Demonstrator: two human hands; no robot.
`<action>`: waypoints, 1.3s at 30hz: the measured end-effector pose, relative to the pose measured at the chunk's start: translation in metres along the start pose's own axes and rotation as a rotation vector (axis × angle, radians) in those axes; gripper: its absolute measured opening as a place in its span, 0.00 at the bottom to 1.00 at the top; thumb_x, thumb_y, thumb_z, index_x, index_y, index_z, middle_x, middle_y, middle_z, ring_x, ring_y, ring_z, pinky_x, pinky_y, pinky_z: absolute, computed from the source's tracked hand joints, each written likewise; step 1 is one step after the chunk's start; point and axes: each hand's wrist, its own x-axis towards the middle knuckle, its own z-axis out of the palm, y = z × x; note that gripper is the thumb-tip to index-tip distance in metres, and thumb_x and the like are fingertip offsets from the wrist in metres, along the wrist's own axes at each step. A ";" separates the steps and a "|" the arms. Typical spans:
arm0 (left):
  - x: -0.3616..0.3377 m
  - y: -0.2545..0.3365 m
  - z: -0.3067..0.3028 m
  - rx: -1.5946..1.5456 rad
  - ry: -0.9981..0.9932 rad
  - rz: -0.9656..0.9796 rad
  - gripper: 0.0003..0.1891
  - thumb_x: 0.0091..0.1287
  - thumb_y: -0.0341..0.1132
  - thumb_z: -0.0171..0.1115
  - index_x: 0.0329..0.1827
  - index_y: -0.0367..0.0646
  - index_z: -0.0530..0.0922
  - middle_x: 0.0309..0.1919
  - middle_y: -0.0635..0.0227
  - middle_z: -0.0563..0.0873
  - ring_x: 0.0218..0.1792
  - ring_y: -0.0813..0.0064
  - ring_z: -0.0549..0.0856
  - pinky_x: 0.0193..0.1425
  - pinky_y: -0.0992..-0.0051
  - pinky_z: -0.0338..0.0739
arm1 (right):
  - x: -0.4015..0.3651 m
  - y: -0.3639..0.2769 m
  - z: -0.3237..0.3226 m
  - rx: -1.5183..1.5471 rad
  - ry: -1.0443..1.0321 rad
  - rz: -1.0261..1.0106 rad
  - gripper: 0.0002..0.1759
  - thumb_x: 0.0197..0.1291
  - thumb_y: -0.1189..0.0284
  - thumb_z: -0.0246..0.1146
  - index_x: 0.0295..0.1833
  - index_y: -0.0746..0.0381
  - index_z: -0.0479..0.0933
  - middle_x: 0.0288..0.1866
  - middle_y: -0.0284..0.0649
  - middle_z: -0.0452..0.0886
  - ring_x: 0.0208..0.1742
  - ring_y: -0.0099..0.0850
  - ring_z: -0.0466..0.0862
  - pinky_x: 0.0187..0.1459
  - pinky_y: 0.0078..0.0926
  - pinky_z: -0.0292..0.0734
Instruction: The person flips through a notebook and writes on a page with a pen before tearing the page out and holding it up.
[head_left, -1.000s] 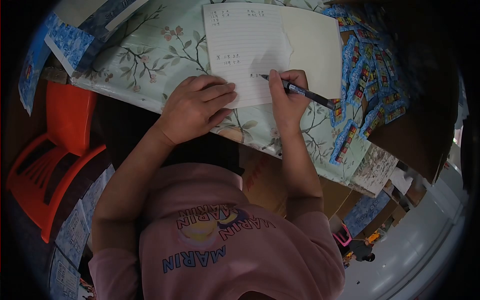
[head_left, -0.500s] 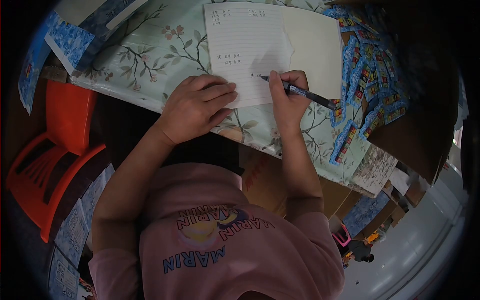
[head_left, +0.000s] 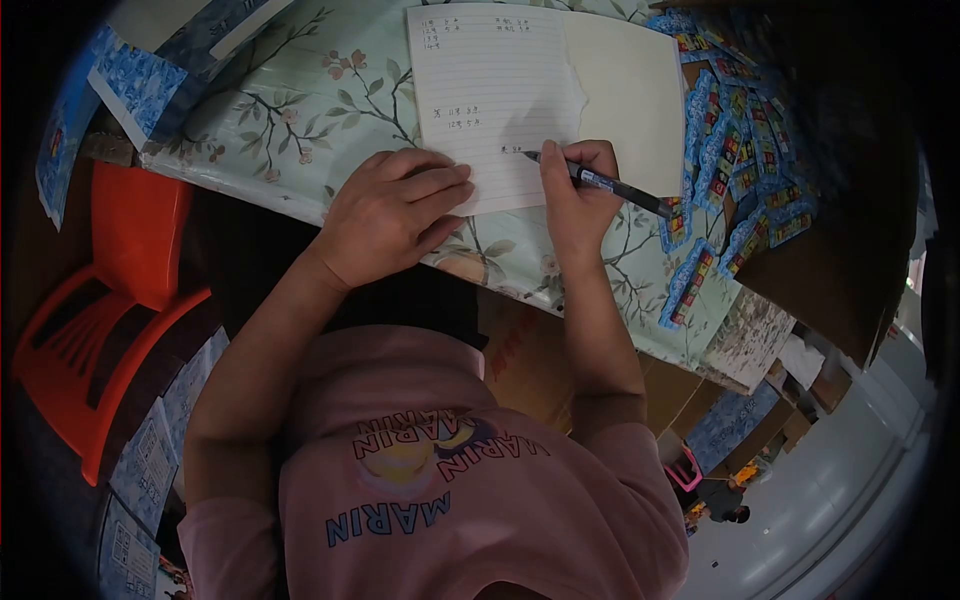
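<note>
A lined notebook (head_left: 490, 85) lies spread on the flowered tablecloth, with several short handwritten lines on its left page. My right hand (head_left: 580, 195) is closed around a black pen (head_left: 620, 188). The pen's tip touches the page at the end of a short row of writing low on the sheet. My left hand (head_left: 400, 212) rests at the notebook's lower left edge, fingers loosely bent and a little apart, thumb separate, with nothing visible in it. The underside of its fingers is hidden.
Many blue printed packets (head_left: 725, 150) are heaped right of the notebook beside a brown cardboard box (head_left: 830, 290). Blue boxes (head_left: 150, 85) stand at the table's left. An orange plastic chair (head_left: 140, 240) is below left. Another person (head_left: 722, 500) is far off at lower right.
The pen tip has shifted very slightly right, and the last character in the low row looks fuller. My left hand and the notebook have stayed almost in place.
</note>
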 end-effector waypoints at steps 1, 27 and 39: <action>0.000 0.000 0.000 0.009 0.002 -0.003 0.16 0.50 0.33 0.70 0.44 0.46 0.83 0.48 0.77 0.83 0.53 0.75 0.78 0.52 0.71 0.74 | 0.000 0.000 0.000 0.000 0.000 0.000 0.12 0.56 0.80 0.66 0.31 0.63 0.67 0.23 0.28 0.70 0.24 0.13 0.66 0.26 0.12 0.65; 0.001 -0.001 0.001 0.012 0.014 0.010 0.16 0.49 0.33 0.71 0.43 0.45 0.83 0.48 0.76 0.83 0.52 0.74 0.78 0.51 0.71 0.75 | 0.000 0.002 -0.002 0.039 -0.005 0.004 0.12 0.56 0.80 0.67 0.30 0.63 0.68 0.23 0.28 0.71 0.24 0.12 0.66 0.26 0.11 0.64; 0.001 0.000 0.000 0.011 -0.002 0.007 0.17 0.49 0.32 0.71 0.44 0.46 0.82 0.49 0.75 0.83 0.52 0.72 0.79 0.51 0.70 0.76 | 0.001 0.003 -0.003 0.046 0.030 0.003 0.12 0.56 0.79 0.66 0.30 0.63 0.67 0.22 0.27 0.70 0.23 0.12 0.66 0.26 0.12 0.64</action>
